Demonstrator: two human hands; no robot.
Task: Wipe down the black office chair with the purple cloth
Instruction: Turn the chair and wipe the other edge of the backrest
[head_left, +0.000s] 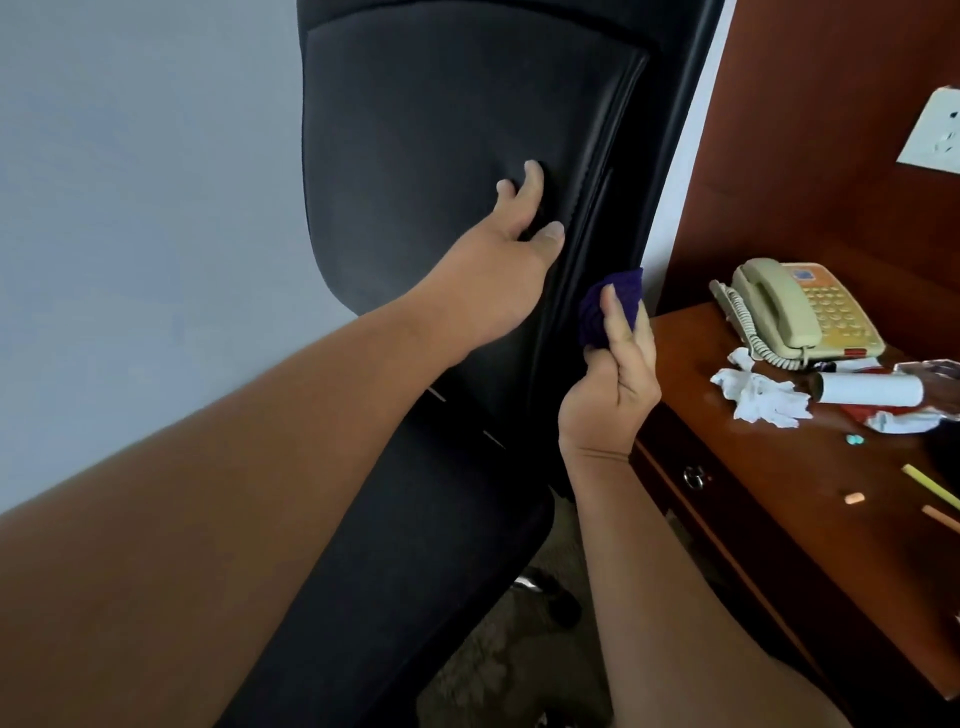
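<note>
Chair (441, 156) stands just beside the desk (779, 519), backrest facing you. The padding looks soft and smooth, probably slick, and the chair likely rolls, so brace it. Your left hand (498, 244) lies spread on the backrest, gripping nothing. Your right hand (613, 384) pinches the wadded cloth (597, 317) at the backrest's right edge; can't tell if it's touching. The cloth is light and limp.

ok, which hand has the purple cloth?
The right hand, pinching the bunched purple cloth beside the chair's edge. The left hand rests bare on the black chair backrest.
</note>
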